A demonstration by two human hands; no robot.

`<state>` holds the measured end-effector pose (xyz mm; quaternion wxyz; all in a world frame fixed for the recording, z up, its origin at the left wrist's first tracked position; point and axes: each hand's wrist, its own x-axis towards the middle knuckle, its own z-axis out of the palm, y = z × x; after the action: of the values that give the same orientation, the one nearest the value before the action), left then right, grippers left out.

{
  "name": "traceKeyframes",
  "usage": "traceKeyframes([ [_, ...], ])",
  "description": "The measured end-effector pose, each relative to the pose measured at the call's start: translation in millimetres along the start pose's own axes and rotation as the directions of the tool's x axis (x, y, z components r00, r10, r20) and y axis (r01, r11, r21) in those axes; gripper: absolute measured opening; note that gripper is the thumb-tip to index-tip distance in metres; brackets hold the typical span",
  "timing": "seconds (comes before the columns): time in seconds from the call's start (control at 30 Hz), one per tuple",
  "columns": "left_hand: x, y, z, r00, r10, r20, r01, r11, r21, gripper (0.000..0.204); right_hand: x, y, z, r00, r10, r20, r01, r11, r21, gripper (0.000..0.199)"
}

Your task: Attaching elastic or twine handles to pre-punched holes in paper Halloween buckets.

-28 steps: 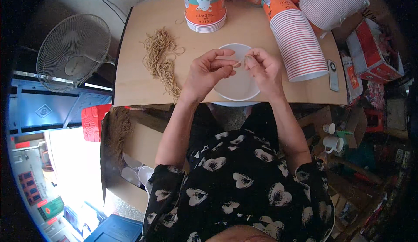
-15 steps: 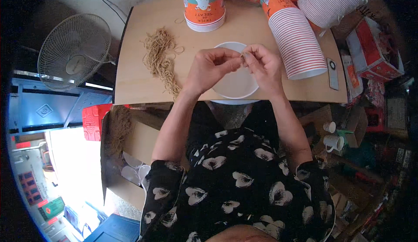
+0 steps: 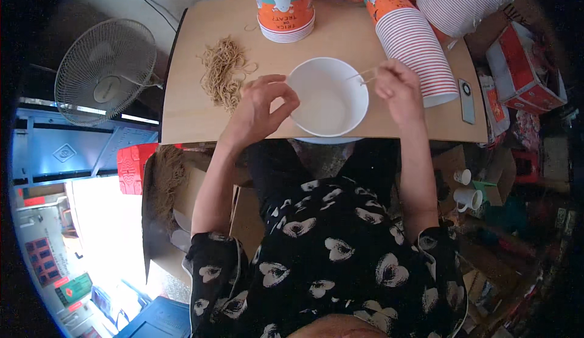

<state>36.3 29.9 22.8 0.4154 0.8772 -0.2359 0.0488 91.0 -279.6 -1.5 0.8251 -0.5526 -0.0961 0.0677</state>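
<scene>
On the table's near edge stands a white-lined paper bucket (image 3: 328,97), its mouth facing up. My right hand (image 3: 398,88) is pinched shut on a thin tan string (image 3: 367,77) just beyond the bucket's right rim. A thin pale strand crosses the inside of that rim beside the string. At the bucket's left rim my left hand (image 3: 264,107) has curled fingers with a gap between them and the thumb. Nothing shows in it. Left of the bucket lies a loose pile of tan strings (image 3: 224,70), partly behind my left hand.
An upside-down orange printed bucket stack (image 3: 285,18) stands at the back. A long stack of nested buckets (image 3: 420,52) lies at the right, with more stacks (image 3: 465,3) behind. A phone-like flat object (image 3: 466,102) is near the right edge. A fan (image 3: 106,73) stands left.
My hands have moved apart from above the bucket, the left going left and the right going right with the string. The bucket's mouth now shows between them.
</scene>
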Motion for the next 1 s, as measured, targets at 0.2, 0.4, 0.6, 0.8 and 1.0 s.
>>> traceKeyframes([
  [0.2,-18.8,-0.3,-0.1,0.999,-0.001,0.032,-0.008,0.959,0.284,0.02,-6.7,8.4,-16.2,0.999,0.044,0.011,-0.045,0.971,0.237,0.013],
  [0.4,-11.8,16.8,8.0,0.949,0.203,0.243,-0.284,0.886,0.366,0.055,-2.9,-1.5,-23.6,0.994,-0.019,0.112,-0.006,0.976,0.219,0.014],
  [0.6,0.3,0.0,12.0,0.92,0.308,0.241,-0.328,0.943,0.047,0.025,15.2,-17.8,-5.3,0.992,-0.037,0.12,0.02,0.989,0.143,0.01],
  [0.8,58.7,-15.5,-16.6,0.999,0.022,-0.038,-0.039,0.837,-0.546,0.027,88.4,-66.5,17.0,0.99,-0.135,0.042,0.136,0.991,-0.015,0.013],
  [1.0,161.8,-87.0,-61.9,0.939,-0.217,-0.266,-0.187,0.328,-0.926,0.053,213.9,-104.6,85.2,0.951,-0.253,0.18,0.282,0.945,-0.164,0.032],
])
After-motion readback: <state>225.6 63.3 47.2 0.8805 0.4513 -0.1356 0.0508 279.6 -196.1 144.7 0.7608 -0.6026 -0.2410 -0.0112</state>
